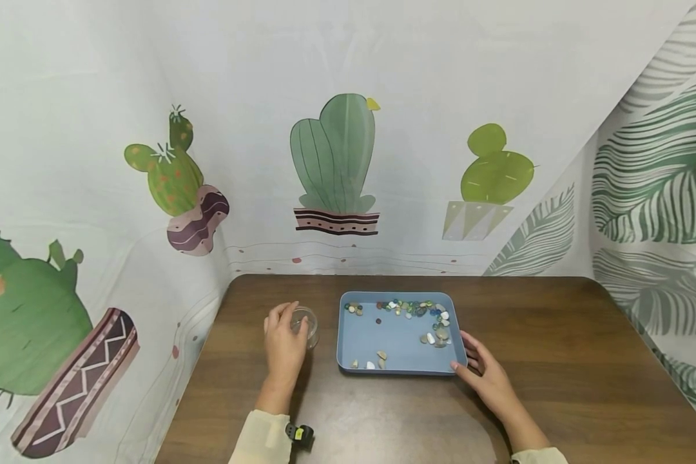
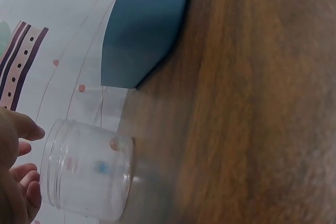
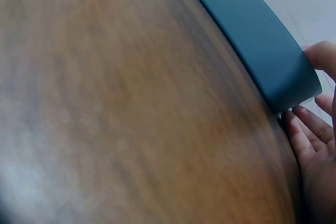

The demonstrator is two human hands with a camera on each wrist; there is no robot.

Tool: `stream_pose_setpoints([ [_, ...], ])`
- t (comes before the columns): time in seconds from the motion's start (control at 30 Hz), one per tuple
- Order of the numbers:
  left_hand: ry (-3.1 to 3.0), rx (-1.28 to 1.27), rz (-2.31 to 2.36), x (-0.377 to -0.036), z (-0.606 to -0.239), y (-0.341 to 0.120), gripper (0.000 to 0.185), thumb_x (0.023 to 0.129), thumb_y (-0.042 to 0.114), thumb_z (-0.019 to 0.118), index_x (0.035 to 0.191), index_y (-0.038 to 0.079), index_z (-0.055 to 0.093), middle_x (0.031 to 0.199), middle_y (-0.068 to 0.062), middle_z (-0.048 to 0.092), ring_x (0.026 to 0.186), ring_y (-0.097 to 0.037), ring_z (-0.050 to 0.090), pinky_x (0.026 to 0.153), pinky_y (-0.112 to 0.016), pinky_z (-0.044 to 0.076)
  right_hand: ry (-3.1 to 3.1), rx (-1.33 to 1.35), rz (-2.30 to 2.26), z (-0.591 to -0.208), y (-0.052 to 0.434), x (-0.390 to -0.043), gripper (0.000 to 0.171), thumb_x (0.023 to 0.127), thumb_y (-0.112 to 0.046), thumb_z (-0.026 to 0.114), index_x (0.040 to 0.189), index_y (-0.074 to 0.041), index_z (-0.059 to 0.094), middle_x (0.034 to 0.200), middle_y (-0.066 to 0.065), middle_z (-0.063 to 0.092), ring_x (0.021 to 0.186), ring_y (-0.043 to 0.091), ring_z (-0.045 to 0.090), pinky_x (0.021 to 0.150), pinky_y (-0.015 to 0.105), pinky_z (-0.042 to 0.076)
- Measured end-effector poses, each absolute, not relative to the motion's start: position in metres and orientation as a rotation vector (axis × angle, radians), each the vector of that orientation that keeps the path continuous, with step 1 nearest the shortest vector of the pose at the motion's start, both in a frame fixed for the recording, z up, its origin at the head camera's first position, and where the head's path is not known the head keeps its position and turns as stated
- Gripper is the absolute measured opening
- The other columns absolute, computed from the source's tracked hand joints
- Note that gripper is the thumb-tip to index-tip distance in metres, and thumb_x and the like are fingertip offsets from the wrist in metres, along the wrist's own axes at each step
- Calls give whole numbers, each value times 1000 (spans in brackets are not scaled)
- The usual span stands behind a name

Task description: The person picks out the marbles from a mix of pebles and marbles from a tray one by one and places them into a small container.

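Note:
A blue tray [image 1: 403, 341] on the table bears several glass marbles and pebbles, mostly along its far edge and right side. At its near right corner my right hand [image 1: 490, 380] grips the tray, thumb on the rim and fingers [image 3: 299, 135] at the lower edge. Left of the tray stands a clear round jar [image 1: 312, 338] without a lid. Over its mouth is my left hand [image 1: 285, 345], with fingertips [image 2: 37, 132] right at the rim and the fingers loosely bent. Small orange and blue spots show through the jar [image 2: 89, 182] wall.
The brown wooden table [image 1: 557, 361] extends on both sides of the tray. A white cloth [image 1: 417, 77] printed with cacti and leaves hangs behind and beside it. A black strap device [image 1: 301, 435] sits at the left wrist.

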State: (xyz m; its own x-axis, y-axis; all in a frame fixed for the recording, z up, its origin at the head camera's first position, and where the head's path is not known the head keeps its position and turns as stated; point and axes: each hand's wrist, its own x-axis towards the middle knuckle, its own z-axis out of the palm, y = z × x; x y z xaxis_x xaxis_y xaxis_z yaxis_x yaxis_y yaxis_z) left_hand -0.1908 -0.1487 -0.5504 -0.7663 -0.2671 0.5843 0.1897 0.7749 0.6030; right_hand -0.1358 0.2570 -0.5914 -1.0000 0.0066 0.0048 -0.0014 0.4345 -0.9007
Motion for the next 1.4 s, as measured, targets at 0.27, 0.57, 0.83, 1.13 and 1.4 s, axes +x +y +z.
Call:
stream_pose_setpoints([
  [0.27, -2292, 50, -883, -190, -547, -147, 38, 81, 6, 82, 118, 3, 72, 120, -16, 64, 100, -33, 55, 81, -43, 50, -2644, 7, 1671, -593, 257, -136, 76, 93, -27, 74, 157, -14, 34, 156, 20, 43, 137, 33, 47, 93, 0, 37],
  [0.57, -2287, -4, -904, -192, -546, -139, 34, 84, 7, 79, 117, 5, 73, 116, -15, 65, 98, -33, 57, 81, -44, 50, -2647, 0, 1675, -593, 258, -136, 76, 93, -29, 74, 157, -14, 34, 157, 19, 42, 137, 34, 47, 93, -1, 36],
  [0.83, -2284, -40, -936, -191, -544, -127, 32, 86, 9, 77, 117, 6, 73, 114, -14, 66, 100, -33, 58, 81, -45, 52, -2649, -9, 1678, -593, 258, -137, 76, 93, -29, 74, 156, -14, 35, 156, 19, 44, 137, 34, 48, 93, 0, 38],
  [1.13, -2269, -102, -925, -189, -544, -112, 31, 83, 8, 78, 114, 6, 75, 108, -13, 68, 102, -35, 62, 91, -49, 50, -2654, -14, 1674, -594, 258, -137, 77, 93, -29, 74, 157, -15, 34, 156, 18, 44, 136, 32, 48, 94, 1, 39],
  [1.4, -2341, -146, -959, -186, -547, -97, 30, 86, 8, 75, 116, 7, 74, 108, -9, 68, 99, -29, 63, 86, -45, 53, -2655, -28, 1679, -592, 257, -136, 78, 92, -30, 75, 157, -15, 34, 156, 18, 43, 136, 33, 48, 93, 0, 38],
])
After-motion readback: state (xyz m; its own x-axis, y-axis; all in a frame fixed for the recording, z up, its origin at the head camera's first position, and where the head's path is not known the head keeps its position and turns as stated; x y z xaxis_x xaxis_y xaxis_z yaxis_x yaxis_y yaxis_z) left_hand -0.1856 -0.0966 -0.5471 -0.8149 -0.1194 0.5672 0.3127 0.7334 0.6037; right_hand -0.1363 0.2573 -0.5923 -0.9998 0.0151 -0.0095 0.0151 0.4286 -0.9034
